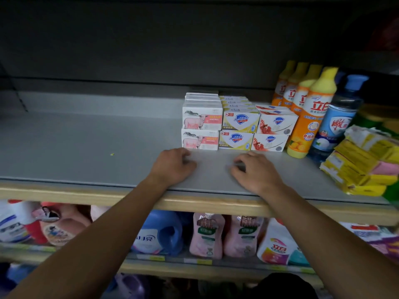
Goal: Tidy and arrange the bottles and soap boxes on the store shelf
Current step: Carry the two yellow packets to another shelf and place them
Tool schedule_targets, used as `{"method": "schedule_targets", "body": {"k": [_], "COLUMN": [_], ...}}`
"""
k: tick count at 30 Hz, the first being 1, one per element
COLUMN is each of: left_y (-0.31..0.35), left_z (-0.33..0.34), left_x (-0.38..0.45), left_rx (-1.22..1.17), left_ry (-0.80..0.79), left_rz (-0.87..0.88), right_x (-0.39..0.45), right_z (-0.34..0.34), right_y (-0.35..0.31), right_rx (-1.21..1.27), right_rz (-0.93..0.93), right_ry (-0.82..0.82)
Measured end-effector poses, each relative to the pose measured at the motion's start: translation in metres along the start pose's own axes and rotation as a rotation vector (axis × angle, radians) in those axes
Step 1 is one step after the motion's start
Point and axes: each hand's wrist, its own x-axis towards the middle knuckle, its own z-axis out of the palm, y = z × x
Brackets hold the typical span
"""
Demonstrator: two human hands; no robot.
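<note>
Soap boxes [235,128] stand in three columns on the grey shelf [86,143], two high and running several deep toward the back wall. Sheep-print boxes [201,126] form the left column, yellow Safeguard boxes [238,129] the middle, and red-and-white Safeguard boxes [273,130] the right, the upper one of these sitting slightly askew. Just beside the right column, a row of orange dish-soap bottles with yellow caps [311,113] recedes toward the back; a clear blue-capped bottle [339,119] stands touching the front orange one. Packs of yellow and pink sponges [362,162] lie stacked at the right edge. Left hand [174,165] rests on the bare shelf surface just in front of the sheep-print column, fingers loosely curled and holding nothing. Right hand [257,171] rests likewise in front of the Safeguard columns, fingers bent inward, apparently empty, though the fingertips are partly hidden. Both hands lie near the boxes without touching them. Detergent jugs and pink refill pouches [207,236] fill the lower shelf, blurred.
</note>
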Motion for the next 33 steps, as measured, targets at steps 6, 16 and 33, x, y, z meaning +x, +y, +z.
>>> {"method": "schedule_targets", "body": {"k": [6,16,33], "left_y": [0.056,0.155,0.142], "left_z": [0.019,0.081,0.073], "left_x": [-0.028,-0.038,-0.037], "left_rx": [-0.14,-0.474,-1.012], "left_ry": [-0.085,-0.206,-0.152], "left_rz": [0.165,0.314,0.124], "right_x": [-0.052,-0.089,-0.092], "right_z": [-0.069,-0.167,-0.135], "right_y": [0.031,0.138,0.119], "right_rx": [0.091,-0.246,0.014], "right_rz": [0.019,0.425,0.199], "right_ry": [0.337,0.488,0.693]}}
